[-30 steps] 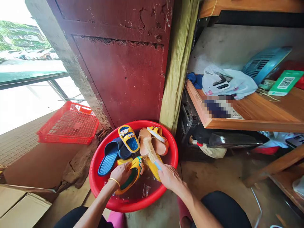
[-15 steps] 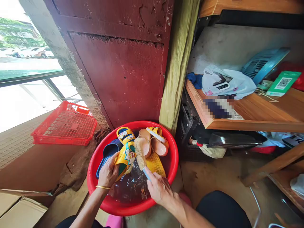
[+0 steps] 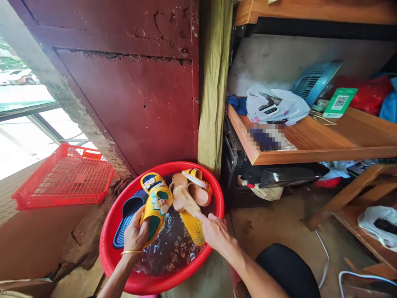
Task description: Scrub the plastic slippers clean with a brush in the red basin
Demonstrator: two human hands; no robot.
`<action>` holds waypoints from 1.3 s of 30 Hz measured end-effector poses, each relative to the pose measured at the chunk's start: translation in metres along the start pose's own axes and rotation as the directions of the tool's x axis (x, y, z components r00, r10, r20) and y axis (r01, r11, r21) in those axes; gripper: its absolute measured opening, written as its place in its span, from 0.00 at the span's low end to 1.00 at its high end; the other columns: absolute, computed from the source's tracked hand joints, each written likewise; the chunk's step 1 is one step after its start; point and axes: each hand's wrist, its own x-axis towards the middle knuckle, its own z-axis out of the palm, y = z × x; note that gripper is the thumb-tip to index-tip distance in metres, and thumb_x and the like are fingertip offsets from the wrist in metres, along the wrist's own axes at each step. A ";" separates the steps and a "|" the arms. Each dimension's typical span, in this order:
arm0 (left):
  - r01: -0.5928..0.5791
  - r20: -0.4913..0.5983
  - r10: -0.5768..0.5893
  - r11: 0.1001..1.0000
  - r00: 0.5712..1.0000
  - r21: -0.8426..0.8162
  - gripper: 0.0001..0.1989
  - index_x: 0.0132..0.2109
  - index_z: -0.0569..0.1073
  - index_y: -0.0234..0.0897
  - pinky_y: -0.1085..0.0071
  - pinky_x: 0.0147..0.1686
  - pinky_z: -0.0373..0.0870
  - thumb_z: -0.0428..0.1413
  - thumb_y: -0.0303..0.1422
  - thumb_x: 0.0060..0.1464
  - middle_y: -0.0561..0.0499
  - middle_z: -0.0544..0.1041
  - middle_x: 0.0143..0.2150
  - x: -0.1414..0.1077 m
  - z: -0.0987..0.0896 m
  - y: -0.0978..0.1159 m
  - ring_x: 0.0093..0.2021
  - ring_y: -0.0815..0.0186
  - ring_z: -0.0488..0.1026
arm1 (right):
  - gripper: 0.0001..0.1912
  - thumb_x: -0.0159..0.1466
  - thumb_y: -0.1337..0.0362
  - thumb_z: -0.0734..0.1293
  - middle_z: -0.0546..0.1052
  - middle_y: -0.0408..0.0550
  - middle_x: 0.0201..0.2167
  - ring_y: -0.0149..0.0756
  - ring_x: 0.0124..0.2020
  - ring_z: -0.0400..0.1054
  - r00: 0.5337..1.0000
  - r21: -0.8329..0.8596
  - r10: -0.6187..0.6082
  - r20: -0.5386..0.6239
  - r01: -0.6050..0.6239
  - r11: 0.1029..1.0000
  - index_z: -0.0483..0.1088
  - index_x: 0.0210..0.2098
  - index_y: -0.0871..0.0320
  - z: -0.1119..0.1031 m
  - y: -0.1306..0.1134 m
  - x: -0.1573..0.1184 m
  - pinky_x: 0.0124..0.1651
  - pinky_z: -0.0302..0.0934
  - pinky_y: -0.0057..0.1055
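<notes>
My left hand [image 3: 136, 230] grips a yellow slipper [image 3: 157, 205] by its side, over the water in a red basin [image 3: 107, 231]. The slipper has a white cartoon figure on its strap and a dark green insole. In my right hand [image 3: 217, 232] is a scrub brush [image 3: 185, 198], bristles blurred, held to the right of that slipper. A yellow sole [image 3: 192, 227] lies beneath the brush. Blue slippers [image 3: 132, 207], another yellow slipper [image 3: 151, 182], pinkish clogs [image 3: 200, 194] and a yellow-and-white sandal [image 3: 196, 177] rest along the basin's far side.
A red plastic crate [image 3: 68, 176] stands to the left. Behind the basin is a dark red door [image 3: 149, 107]. On the right, a wooden shelf [image 3: 310, 155] holds a white plastic bag [image 3: 276, 105] and a blue fan [image 3: 316, 82]. A cable [image 3: 325, 260] runs across the floor.
The view has turned right, so the basin and crate sit further left. The brush has shifted slightly away from the slipper in my left hand, and its bristles are blurred.
</notes>
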 end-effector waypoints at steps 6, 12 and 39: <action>0.232 0.087 -0.216 0.926 0.972 -0.298 0.38 0.61 0.69 0.39 0.58 0.42 0.76 0.61 0.49 0.44 0.48 0.82 0.40 0.034 0.006 0.020 0.40 0.54 0.79 | 0.27 0.68 0.68 0.58 0.81 0.50 0.49 0.37 0.51 0.75 0.968 0.323 0.062 -0.244 0.021 0.946 0.65 0.66 0.53 -0.023 0.022 0.013 0.58 0.65 0.30; 0.339 0.160 -0.300 0.855 0.940 -0.393 0.35 0.60 0.68 0.37 0.58 0.43 0.76 0.64 0.41 0.45 0.44 0.80 0.43 0.085 0.051 0.090 0.42 0.55 0.79 | 0.26 0.67 0.68 0.60 0.77 0.48 0.57 0.37 0.55 0.74 0.943 0.381 0.054 -0.329 0.080 0.921 0.67 0.64 0.54 -0.042 0.025 0.020 0.60 0.65 0.30; -0.093 0.328 0.000 0.959 0.945 0.266 0.25 0.60 0.63 0.35 0.55 0.58 0.66 0.47 0.44 0.60 0.35 0.72 0.57 -0.067 0.119 0.065 0.60 0.50 0.71 | 0.25 0.67 0.67 0.61 0.79 0.47 0.55 0.38 0.55 0.74 0.967 0.416 0.079 -0.241 0.030 0.909 0.67 0.64 0.53 -0.074 0.027 0.012 0.60 0.64 0.32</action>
